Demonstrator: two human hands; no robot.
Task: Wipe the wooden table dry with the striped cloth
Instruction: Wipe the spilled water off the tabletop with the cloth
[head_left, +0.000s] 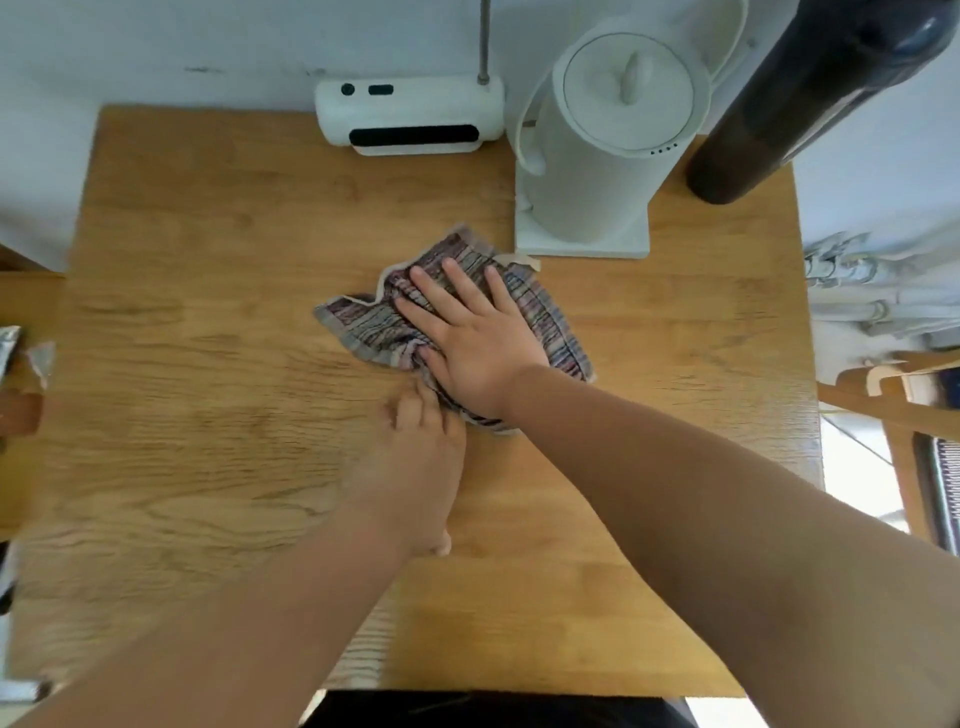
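Note:
The striped cloth (374, 327) lies crumpled near the middle of the wooden table (208, 364), just in front of the kettle. My right hand (475, 338) presses flat on top of the cloth, fingers spread and pointing to the far left. My left hand (421, 457) rests on the table at the cloth's near edge, and its fingertips pinch or touch that edge next to my right wrist. Part of the cloth is hidden under my right palm.
A white electric kettle (597, 145) on its base stands at the back right. A white device (410, 114) with dark slots sits at the back edge. A tall dark bottle (789, 104) stands at the far right corner. A wooden chair (893, 400) is beside the table's right edge.

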